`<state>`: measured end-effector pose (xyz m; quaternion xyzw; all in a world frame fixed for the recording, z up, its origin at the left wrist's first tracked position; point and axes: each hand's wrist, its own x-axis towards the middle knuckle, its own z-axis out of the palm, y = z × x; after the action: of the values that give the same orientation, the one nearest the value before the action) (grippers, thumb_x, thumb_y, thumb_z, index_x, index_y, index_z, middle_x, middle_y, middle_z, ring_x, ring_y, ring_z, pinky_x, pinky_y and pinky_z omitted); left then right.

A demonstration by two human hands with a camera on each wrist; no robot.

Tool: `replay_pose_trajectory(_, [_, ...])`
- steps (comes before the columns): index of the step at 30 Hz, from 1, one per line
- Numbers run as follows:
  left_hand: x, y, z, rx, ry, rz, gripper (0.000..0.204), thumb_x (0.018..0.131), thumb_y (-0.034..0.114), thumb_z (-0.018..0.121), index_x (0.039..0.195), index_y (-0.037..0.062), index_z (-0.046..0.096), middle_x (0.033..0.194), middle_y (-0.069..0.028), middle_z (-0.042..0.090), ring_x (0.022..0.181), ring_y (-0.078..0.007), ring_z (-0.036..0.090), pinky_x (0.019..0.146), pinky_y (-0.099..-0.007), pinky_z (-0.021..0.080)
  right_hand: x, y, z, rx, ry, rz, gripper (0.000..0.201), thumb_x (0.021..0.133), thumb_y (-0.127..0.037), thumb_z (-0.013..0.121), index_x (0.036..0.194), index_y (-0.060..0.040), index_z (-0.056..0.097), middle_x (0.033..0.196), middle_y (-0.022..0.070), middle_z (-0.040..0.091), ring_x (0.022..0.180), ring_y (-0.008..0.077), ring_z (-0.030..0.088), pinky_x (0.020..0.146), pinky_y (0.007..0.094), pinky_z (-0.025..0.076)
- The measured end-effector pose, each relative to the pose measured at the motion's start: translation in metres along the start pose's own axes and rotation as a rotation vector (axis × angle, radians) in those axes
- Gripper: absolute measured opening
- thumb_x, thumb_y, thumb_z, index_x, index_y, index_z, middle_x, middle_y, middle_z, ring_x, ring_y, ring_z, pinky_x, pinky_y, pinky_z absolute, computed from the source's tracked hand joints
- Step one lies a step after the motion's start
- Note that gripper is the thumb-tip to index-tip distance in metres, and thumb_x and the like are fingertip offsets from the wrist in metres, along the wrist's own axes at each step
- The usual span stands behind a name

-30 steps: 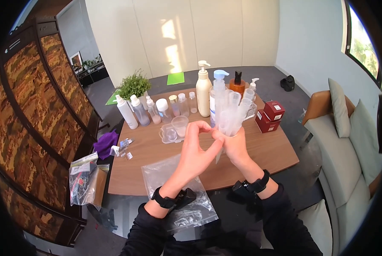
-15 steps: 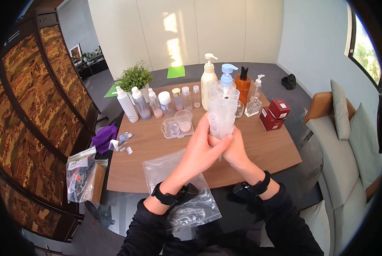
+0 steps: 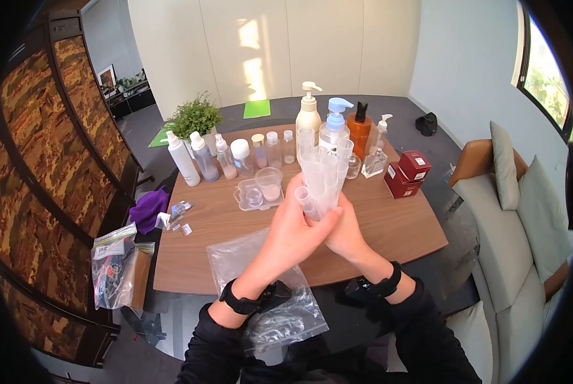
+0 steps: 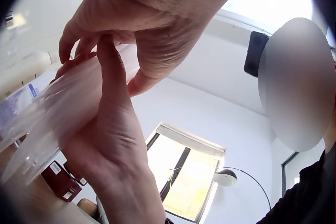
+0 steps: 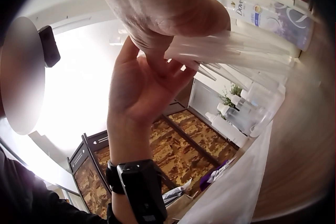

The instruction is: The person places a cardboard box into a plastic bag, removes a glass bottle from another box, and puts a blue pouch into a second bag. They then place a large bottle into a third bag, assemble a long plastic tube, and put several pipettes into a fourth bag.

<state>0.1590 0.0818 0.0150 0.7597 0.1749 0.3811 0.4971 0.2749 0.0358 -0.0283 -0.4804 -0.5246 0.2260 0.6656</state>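
Observation:
A bundle of translucent, tapered plastic tubes (image 3: 325, 173) with round open mouths fans upward above the table. My right hand (image 3: 345, 233) grips it low down from the right. From the left, my left hand (image 3: 293, 224) holds the same bundle, its thumb lying across the front toward the right hand. One shorter-looking tube (image 3: 303, 197) leans out beside the left fingers. In the right wrist view, narrow pointed ends (image 5: 206, 73) poke out of the bundle under the right hand. The left wrist view shows the right thumb (image 4: 113, 71) pressed along the tubes, with the left hand over it.
On the wooden table (image 3: 197, 262) lies a clear plastic bag (image 3: 235, 256), partly over the front edge. A clear case (image 3: 248, 200) holds small pots. Small bottles (image 3: 240, 153), pump bottles (image 3: 308, 115) and red boxes (image 3: 405, 182) stand behind. A purple cloth (image 3: 147, 210) lies left.
My left hand has gone from a thumb-and-finger touch at the bundle's base to holding its left side. The bundle has come lower and a little left, and one tube now leans apart.

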Motion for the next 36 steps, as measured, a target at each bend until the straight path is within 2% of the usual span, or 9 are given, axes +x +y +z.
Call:
replay_pose_trajectory(1, [0.0, 0.002, -0.001, 0.007, -0.013, -0.018, 0.065, 0.084, 0.017, 0.071, 0.136, -0.0001, 0.036, 0.122, -0.0171, 0.058, 0.11, -0.023, 0.06, 0.088, -0.0346, 0.051, 0.0, 0.001, 0.0, 0.015, -0.008, 0.004, 0.049, 0.082, -0.007, 0.072, 0.125, -0.0012, 0.052, 0.118, 0.0088, 0.062, 0.108, 0.0162, 0.059, 0.09, 0.0318, 0.049])
replay_pose_trajectory(4, [0.002, -0.01, -0.002, 0.052, -0.006, 0.093, 0.064, 0.083, 0.017, 0.072, 0.134, 0.0002, 0.037, 0.122, -0.0166, 0.058, 0.112, -0.0235, 0.059, 0.092, -0.0364, 0.048, 0.0, 0.005, -0.001, 0.053, -0.027, 0.031, 0.047, 0.083, -0.006, 0.07, 0.126, -0.0016, 0.051, 0.119, 0.0093, 0.062, 0.109, 0.0166, 0.059, 0.09, 0.0322, 0.049])
replay_pose_trajectory(7, [0.004, -0.012, -0.006, 0.072, -0.033, 0.056, 0.065, 0.082, 0.016, 0.073, 0.133, 0.0001, 0.038, 0.12, -0.0166, 0.058, 0.113, -0.0241, 0.057, 0.095, -0.0377, 0.046, -0.001, 0.013, -0.001, 0.045, -0.03, 0.055, 0.046, 0.084, -0.005, 0.069, 0.126, -0.0018, 0.051, 0.12, 0.0095, 0.062, 0.11, 0.0172, 0.059, 0.091, 0.0325, 0.049])
replay_pose_trajectory(13, [0.008, -0.021, -0.001, -0.092, 0.017, 0.1, 0.072, 0.076, 0.015, 0.078, 0.134, 0.0004, 0.038, 0.12, -0.0154, 0.058, 0.112, -0.0215, 0.057, 0.094, -0.037, 0.047, -0.005, 0.023, 0.007, -0.133, -0.103, 0.037, 0.046, 0.083, -0.008, 0.068, 0.125, -0.0023, 0.052, 0.119, 0.0104, 0.062, 0.11, 0.0197, 0.06, 0.091, 0.0341, 0.048])
replay_pose_trajectory(16, [0.006, -0.02, 0.003, -0.249, 0.04, 0.03, 0.077, 0.073, 0.013, 0.08, 0.136, 0.001, 0.037, 0.121, -0.0142, 0.058, 0.112, -0.0202, 0.057, 0.094, -0.0363, 0.048, -0.009, 0.027, 0.013, -0.121, -0.143, 0.03, 0.045, 0.083, -0.011, 0.068, 0.125, -0.0025, 0.052, 0.119, 0.0108, 0.063, 0.11, 0.0213, 0.06, 0.09, 0.0353, 0.048])
replay_pose_trajectory(21, [0.006, -0.024, 0.005, -0.144, 0.081, 0.073, 0.08, 0.071, 0.014, 0.082, 0.137, 0.0014, 0.038, 0.118, -0.0121, 0.058, 0.111, -0.0187, 0.057, 0.093, -0.0351, 0.048, -0.011, 0.034, 0.014, -0.061, -0.131, 0.026, 0.044, 0.083, -0.013, 0.067, 0.124, -0.0036, 0.053, 0.119, 0.0114, 0.063, 0.111, 0.022, 0.06, 0.091, 0.0363, 0.047])
replay_pose_trajectory(24, [0.006, -0.025, 0.006, -0.139, 0.08, 0.061, 0.08, 0.07, 0.015, 0.083, 0.136, 0.0023, 0.039, 0.115, -0.0112, 0.058, 0.109, -0.0178, 0.057, 0.091, -0.0344, 0.049, -0.007, 0.023, 0.011, -0.079, -0.184, 0.155, 0.046, 0.083, -0.014, 0.068, 0.126, -0.0038, 0.052, 0.12, 0.0107, 0.061, 0.112, 0.0215, 0.058, 0.092, 0.0362, 0.047])
replay_pose_trajectory(30, [0.005, -0.014, 0.003, -0.114, 0.117, 0.063, 0.079, 0.069, 0.015, 0.083, 0.135, 0.005, 0.041, 0.111, -0.0094, 0.058, 0.104, -0.017, 0.059, 0.088, -0.0332, 0.05, -0.006, 0.013, 0.013, -0.004, -0.194, 0.047, 0.054, 0.082, -0.015, 0.071, 0.129, -0.0023, 0.047, 0.123, 0.0098, 0.058, 0.113, 0.0204, 0.057, 0.093, 0.0363, 0.047])
replay_pose_trajectory(36, [0.006, -0.016, 0.005, -0.17, 0.153, 0.102, 0.081, 0.07, 0.011, 0.081, 0.138, 0.0076, 0.038, 0.115, -0.0099, 0.059, 0.102, -0.0178, 0.06, 0.089, -0.0337, 0.05, -0.006, 0.016, 0.008, -0.022, -0.255, 0.067, 0.054, 0.079, -0.013, 0.072, 0.127, -0.0022, 0.049, 0.121, 0.0106, 0.06, 0.113, 0.0209, 0.058, 0.093, 0.0364, 0.047])
